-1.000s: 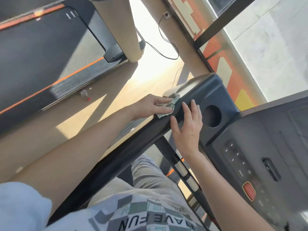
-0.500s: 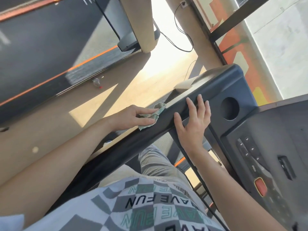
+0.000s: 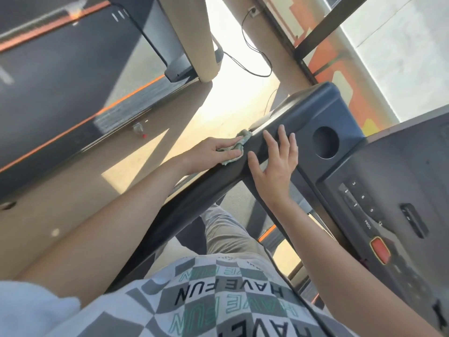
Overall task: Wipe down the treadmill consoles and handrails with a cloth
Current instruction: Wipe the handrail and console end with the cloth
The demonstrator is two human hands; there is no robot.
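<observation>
The pale green cloth (image 3: 241, 145) is lying bunched on the outer edge of the dark handrail (image 3: 192, 203), right where the rail is meeting the corner of the treadmill console (image 3: 401, 166). The left hand (image 3: 213, 154) is grasping it, with the fingers (image 3: 228, 155) pressing the fabric against the rail's side and part of the cloth sticking out past the fingertips.

Just beside it, the right hand (image 3: 277, 164) is resting flat on the top of the same corner. Its fingers are released and stretched straight, holding nothing, and the thumb is lying along the rail close to the cloth.

A round cup holder (image 3: 325, 145) is sitting in the console near the right fingertips. Further along the panel, a column of number keys (image 3: 359, 203) and a red button (image 3: 380, 250) are showing.

The person is standing between the rails, wearing a checked shirt (image 3: 218, 300) printed with "HAVE FUN". Sunlight is falling across the tan floor (image 3: 230, 105), where a black cable (image 3: 252, 69) is trailing. A neighbouring treadmill (image 3: 60, 69) with orange stripes is standing well apart on the left.
</observation>
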